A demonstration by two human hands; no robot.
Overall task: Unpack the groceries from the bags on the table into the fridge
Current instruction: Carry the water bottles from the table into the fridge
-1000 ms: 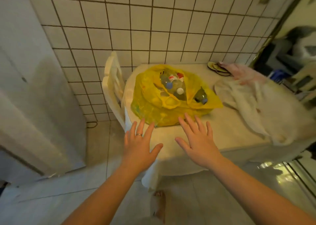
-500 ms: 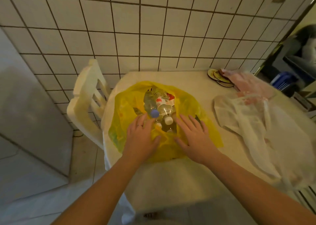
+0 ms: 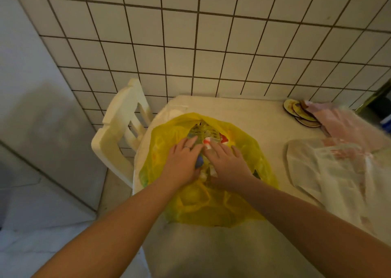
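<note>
**Both hands now down in the yellow bag**

Both hands have gone forward from the bag's near edge into its open mouth since half a second ago, and they have closed in on each other, almost touching.

Left hand (image 3: 182,163), with a ring on one finger, lies over a bottle with a blue cap (image 3: 199,162); the cap peeps out at the thumb side. Whether those fingers close round the bottle, I cannot tell. Right hand (image 3: 228,163) has its fingers spread and laid flat on the clear bottles (image 3: 203,130) beside it, with a red and white label (image 3: 208,142) showing just past the fingertips.

Groceries sit inside the yellow bag (image 3: 211,203), which stands on the worktop (image 3: 232,108) near its left edge. A white plastic chair (image 3: 118,134) stands just beside that edge, against the tiled wall (image 3: 211,45).

Over on the right of the worktop lies a crumpled white bag (image 3: 338,172), well apart from the yellow one, with a pink bag (image 3: 342,123) behind it. Some round mats (image 3: 300,112) are stacked at the pink bag's left edge. A grey panel (image 3: 42,119) fills the left of the view.
</note>
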